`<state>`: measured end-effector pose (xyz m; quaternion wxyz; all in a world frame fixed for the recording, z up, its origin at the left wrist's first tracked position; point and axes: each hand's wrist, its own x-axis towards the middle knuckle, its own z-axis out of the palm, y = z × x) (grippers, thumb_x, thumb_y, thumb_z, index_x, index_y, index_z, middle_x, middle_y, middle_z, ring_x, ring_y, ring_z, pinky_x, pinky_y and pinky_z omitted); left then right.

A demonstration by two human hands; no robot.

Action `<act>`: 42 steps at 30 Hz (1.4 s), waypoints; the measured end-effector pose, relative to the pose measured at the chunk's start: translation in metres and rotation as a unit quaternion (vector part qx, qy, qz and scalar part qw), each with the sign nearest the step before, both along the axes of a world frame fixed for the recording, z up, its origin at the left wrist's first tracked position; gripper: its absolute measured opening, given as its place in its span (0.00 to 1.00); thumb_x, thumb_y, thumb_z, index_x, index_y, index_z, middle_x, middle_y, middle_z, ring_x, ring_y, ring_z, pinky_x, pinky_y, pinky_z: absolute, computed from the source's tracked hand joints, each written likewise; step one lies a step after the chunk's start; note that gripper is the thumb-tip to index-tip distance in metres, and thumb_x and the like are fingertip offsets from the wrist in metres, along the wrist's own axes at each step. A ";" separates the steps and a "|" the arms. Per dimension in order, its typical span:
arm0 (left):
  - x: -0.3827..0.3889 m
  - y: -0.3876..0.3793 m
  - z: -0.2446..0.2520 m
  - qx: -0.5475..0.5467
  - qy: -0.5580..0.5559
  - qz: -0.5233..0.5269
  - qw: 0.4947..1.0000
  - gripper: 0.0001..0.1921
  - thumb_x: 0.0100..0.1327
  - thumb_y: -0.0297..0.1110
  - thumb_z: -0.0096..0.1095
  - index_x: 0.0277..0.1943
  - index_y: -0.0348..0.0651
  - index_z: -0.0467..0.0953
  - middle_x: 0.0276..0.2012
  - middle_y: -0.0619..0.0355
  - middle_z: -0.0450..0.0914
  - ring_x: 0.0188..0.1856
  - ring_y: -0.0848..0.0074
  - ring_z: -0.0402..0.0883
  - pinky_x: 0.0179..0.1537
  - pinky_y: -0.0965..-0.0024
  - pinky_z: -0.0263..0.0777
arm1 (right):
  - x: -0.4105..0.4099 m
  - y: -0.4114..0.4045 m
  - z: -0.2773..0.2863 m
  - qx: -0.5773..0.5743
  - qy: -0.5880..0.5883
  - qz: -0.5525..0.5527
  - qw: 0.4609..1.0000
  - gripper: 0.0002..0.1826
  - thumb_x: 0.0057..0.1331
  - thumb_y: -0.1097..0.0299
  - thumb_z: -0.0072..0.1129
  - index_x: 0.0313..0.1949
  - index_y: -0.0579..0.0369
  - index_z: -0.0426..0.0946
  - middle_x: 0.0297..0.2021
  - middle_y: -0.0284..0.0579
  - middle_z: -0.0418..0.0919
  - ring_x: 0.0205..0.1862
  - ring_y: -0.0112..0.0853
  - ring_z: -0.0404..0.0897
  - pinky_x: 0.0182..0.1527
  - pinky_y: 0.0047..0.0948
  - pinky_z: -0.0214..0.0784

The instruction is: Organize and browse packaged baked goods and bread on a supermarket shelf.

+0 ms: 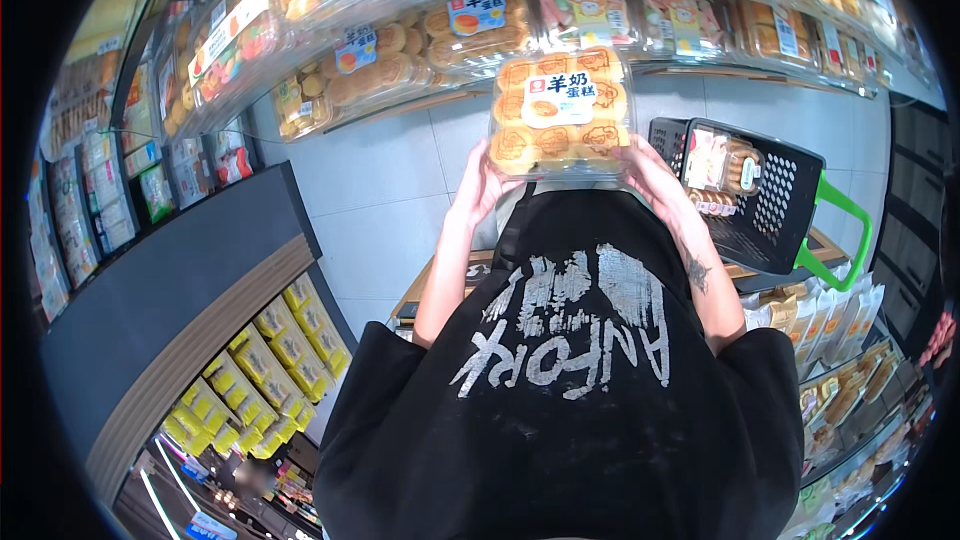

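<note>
A clear plastic box of small round cakes [517, 146] is held up in front of my body. The cakes have brown patterns stamped on top, and a white label with writing sits on the lid. My left hand [487, 178] grips the box's lower left corner. At the lower right corner, my right hand [646, 169] holds it from the side. Both thumbs rest along the edges, while the other fingers are mostly hidden under or behind the box.
A black shopping basket [776, 229] with a green handle [862, 221] stands to my right, holding several packaged baked goods [707, 159]. Shelves ahead carry boxed cakes [480, 22] and marshmallow-like sweets [589, 7]. To the left is a grey display counter [187, 270]; yellow packages [277, 337] hang below.
</note>
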<state>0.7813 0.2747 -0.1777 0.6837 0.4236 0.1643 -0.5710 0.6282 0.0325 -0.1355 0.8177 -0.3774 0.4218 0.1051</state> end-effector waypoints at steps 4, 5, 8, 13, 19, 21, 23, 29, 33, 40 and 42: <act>0.003 -0.058 -0.007 0.001 0.001 -0.074 0.997 0.34 0.65 0.58 0.39 0.64 0.39 0.57 0.56 0.52 0.71 0.54 0.67 0.74 0.56 0.61 0.67 | -0.042 -0.010 0.022 -0.134 -0.070 0.001 0.988 0.25 0.56 0.74 0.59 0.53 0.61 0.65 0.47 0.41 0.73 0.50 0.26 0.70 0.54 0.24 0.60; -0.004 -0.071 -0.009 0.001 -0.004 -0.074 0.997 0.34 0.65 0.58 0.39 0.64 0.39 0.57 0.56 0.52 0.71 0.54 0.67 0.74 0.56 0.61 0.67 | -0.052 -0.013 0.024 -0.134 -0.075 0.000 0.988 0.25 0.56 0.74 0.59 0.53 0.61 0.65 0.47 0.41 0.73 0.50 0.26 0.70 0.54 0.24 0.60; -0.017 -0.122 0.011 -0.018 -0.181 -0.016 0.983 0.30 0.67 0.52 0.45 0.62 0.37 0.59 0.56 0.53 0.71 0.52 0.72 0.75 0.54 0.68 0.69 | -0.079 -0.030 0.054 -0.207 -0.112 0.021 0.972 0.26 0.55 0.81 0.59 0.54 0.62 0.63 0.47 0.42 0.74 0.50 0.26 0.71 0.55 0.25 0.62; -0.064 -0.154 0.063 0.033 -0.217 -0.015 0.975 0.29 0.68 0.51 0.44 0.62 0.36 0.60 0.56 0.52 0.70 0.55 0.73 0.73 0.54 0.70 0.69 | -0.131 -0.067 0.094 -0.214 -0.132 0.024 0.968 0.26 0.58 0.77 0.59 0.56 0.58 0.62 0.45 0.39 0.75 0.46 0.23 0.74 0.49 0.22 0.67; -0.122 -0.143 0.118 -0.017 -0.169 0.040 0.985 0.30 0.67 0.53 0.44 0.62 0.37 0.61 0.57 0.52 0.70 0.57 0.72 0.71 0.56 0.69 0.67 | -0.182 -0.115 0.123 -0.330 -0.273 0.109 0.897 0.26 0.68 0.53 0.47 0.55 0.62 0.65 0.44 0.41 0.74 0.45 0.24 0.72 0.50 0.26 0.63; -0.139 -0.136 0.129 -0.035 -0.154 0.026 0.987 0.29 0.67 0.53 0.43 0.62 0.38 0.60 0.57 0.53 0.69 0.57 0.72 0.70 0.57 0.69 0.65 | -0.188 -0.133 0.106 -0.175 -0.322 -0.009 0.930 0.34 0.68 0.43 0.38 0.56 0.67 0.62 0.49 0.49 0.72 0.51 0.31 0.71 0.54 0.30 0.61; -0.153 -0.132 0.143 -0.024 -0.135 0.034 0.990 0.29 0.68 0.52 0.42 0.62 0.38 0.60 0.57 0.53 0.69 0.57 0.73 0.70 0.58 0.69 0.64 | -0.162 -0.125 0.113 -0.177 -0.268 -0.162 0.933 0.35 0.67 0.43 0.35 0.57 0.65 0.61 0.52 0.50 0.70 0.53 0.34 0.70 0.57 0.32 0.59; -0.185 -0.113 0.171 -0.040 -0.229 -0.030 0.972 0.24 0.70 0.46 0.42 0.60 0.36 0.62 0.54 0.54 0.71 0.55 0.76 0.71 0.56 0.71 0.64 | -0.113 -0.089 0.162 0.150 -0.443 -0.234 0.852 0.39 0.66 0.37 0.24 0.53 0.63 0.65 0.56 0.55 0.66 0.58 0.42 0.66 0.61 0.41 0.56; -0.197 -0.099 0.191 -0.020 -0.306 -0.067 0.949 0.24 0.69 0.44 0.44 0.60 0.34 0.60 0.53 0.54 0.71 0.53 0.77 0.70 0.55 0.73 0.64 | -0.104 -0.085 0.139 0.217 -0.568 -0.099 0.788 0.30 0.67 0.40 0.24 0.31 0.54 0.66 0.44 0.48 0.71 0.59 0.39 0.62 0.64 0.42 0.49; -0.210 -0.100 0.192 -0.023 -0.348 -0.060 0.935 0.29 0.59 0.28 0.60 0.60 0.31 0.57 0.52 0.51 0.72 0.53 0.76 0.71 0.55 0.69 0.65 | -0.105 -0.088 0.115 0.242 -0.598 -0.074 0.760 0.29 0.67 0.42 0.24 0.29 0.53 0.66 0.40 0.44 0.71 0.59 0.38 0.62 0.64 0.41 0.49; -0.211 -0.100 0.193 -0.030 -0.328 -0.051 0.943 0.28 0.59 0.28 0.60 0.60 0.31 0.57 0.51 0.51 0.72 0.52 0.76 0.72 0.55 0.70 0.65 | -0.103 -0.090 0.114 0.245 -0.601 -0.068 0.758 0.28 0.67 0.42 0.24 0.29 0.53 0.66 0.39 0.43 0.71 0.59 0.38 0.62 0.64 0.41 0.49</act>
